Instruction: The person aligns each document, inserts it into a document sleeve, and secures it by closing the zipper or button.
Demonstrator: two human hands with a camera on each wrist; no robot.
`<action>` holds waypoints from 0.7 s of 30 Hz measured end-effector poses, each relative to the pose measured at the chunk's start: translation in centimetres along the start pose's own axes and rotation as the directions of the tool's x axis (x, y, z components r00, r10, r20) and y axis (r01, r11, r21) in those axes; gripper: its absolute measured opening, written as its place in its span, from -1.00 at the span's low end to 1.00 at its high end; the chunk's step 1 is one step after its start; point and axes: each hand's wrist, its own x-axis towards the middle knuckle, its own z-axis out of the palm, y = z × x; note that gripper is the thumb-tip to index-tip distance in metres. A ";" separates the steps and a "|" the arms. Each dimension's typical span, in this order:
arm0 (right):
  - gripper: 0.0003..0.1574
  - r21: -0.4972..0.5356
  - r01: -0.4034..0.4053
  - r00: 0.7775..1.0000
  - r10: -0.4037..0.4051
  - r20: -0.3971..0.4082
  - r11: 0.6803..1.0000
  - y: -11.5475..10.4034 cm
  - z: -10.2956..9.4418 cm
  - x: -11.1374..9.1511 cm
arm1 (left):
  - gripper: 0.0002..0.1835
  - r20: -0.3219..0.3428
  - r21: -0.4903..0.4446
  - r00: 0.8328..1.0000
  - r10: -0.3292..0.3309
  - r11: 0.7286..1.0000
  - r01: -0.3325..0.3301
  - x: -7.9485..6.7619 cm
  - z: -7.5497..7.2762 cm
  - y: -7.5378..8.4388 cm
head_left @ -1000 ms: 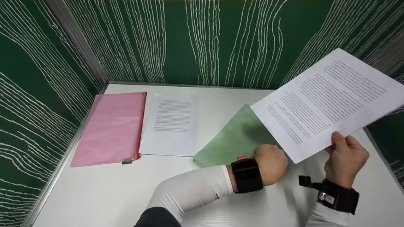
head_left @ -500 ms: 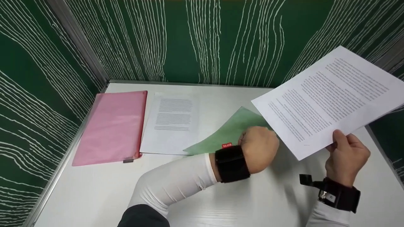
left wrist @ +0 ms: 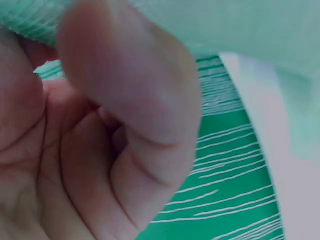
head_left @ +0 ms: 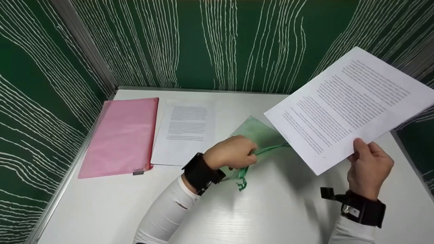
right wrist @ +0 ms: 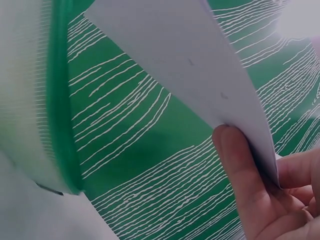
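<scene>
Panels (head_left: 20, 135), green with wavy white lines, stand along the left and back edges of the white table (head_left: 95, 210). Near the left edge, close to the back left corner, lies a pink folder (head_left: 122, 135), flat, red zip on its right side, dark tag (head_left: 138, 172) at its near end. Just beside it, a printed sheet (head_left: 184, 149) lies flat.

Left hand (head_left: 234, 152): clamped on the green folder (head_left: 261, 130), at mid-table, right of the printed sheet. Green zip (head_left: 271, 148) runs rightward from the fingers; a loose end hangs below them. Whether the folder's far corner touches the table cannot be told.

Right hand (head_left: 371, 166): well apart from the left, pinching the lower edge of the printed paper (head_left: 342, 112), thumb on the printed face. The paper is raised and tilted over the table's right side, hiding the back right corner.
</scene>
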 end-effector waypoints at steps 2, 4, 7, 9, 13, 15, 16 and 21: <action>-0.78 -0.012 -0.002 1.000 0.002 0.003 1.000 0.1 0.0 0.0 | -0.55 -0.059 -0.032 0.998 0.021 0.999 -0.023 -0.5 1.8 -0.5; -0.80 -0.018 0.000 1.000 0.001 0.012 1.000 0.2 0.0 0.0 | -0.55 -0.115 -0.036 0.993 0.032 0.999 -0.036 -1.0 3.7 -0.8; -0.82 -0.030 0.004 1.000 -0.003 0.031 1.000 0.3 0.1 0.0 | -0.56 -0.195 -0.018 0.980 0.040 0.999 -0.044 -1.3 6.2 -1.1; -0.82 -0.042 0.004 0.999 -0.002 0.042 0.999 0.4 0.1 0.0 | -0.56 -0.237 -0.015 0.971 0.029 0.999 -0.033 -1.4 7.3 -1.2; -0.81 -0.072 -0.001 0.998 0.005 0.057 0.997 0.5 0.1 -0.2 | -0.56 -0.327 -0.018 0.945 -0.029 1.000 0.024 -1.2 8.6 -1.6; -0.84 -0.079 0.001 0.998 0.004 0.063 0.997 0.5 0.1 -0.2 | -0.56 -0.362 -0.024 0.930 -0.060 0.998 0.056 -1.1 9.0 -1.8; -0.83 -0.078 0.003 0.998 0.002 0.067 0.997 0.5 0.1 -0.2 | -0.56 -0.379 -0.026 0.922 -0.075 0.997 0.070 -1.1 9.2 -1.9; -0.66 -0.087 0.032 0.995 -0.024 0.094 0.996 0.5 0.2 -0.2 | -0.56 -0.420 -0.064 0.901 -0.106 0.994 0.086 -0.9 9.7 -2.7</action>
